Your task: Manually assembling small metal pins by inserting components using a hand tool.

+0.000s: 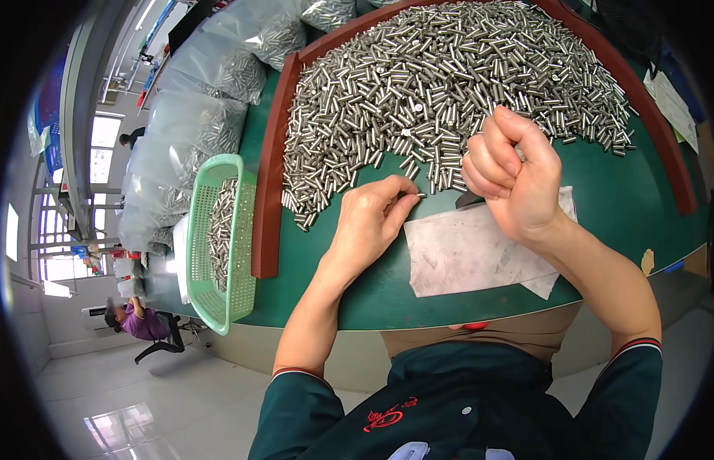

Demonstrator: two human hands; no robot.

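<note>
Though they lie jumbled, the pins (449, 80) (short cylinders) shine silver.

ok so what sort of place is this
Probably a factory workshop: a large heap of small silvery metal pins lies on a green worktable, with translucent plastic bags of metal pieces and a light green perforated plastic basket of pins alongside.

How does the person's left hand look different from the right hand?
The left hand pinches with its thumb and finger, while the right hand curls like a fist. The left hand has a small metal pin at its fingertips; I can't see whether the right hand has anything inside. The left hand shows its back, but the right hand shows its curled fingers. Both hands are bare.
</note>
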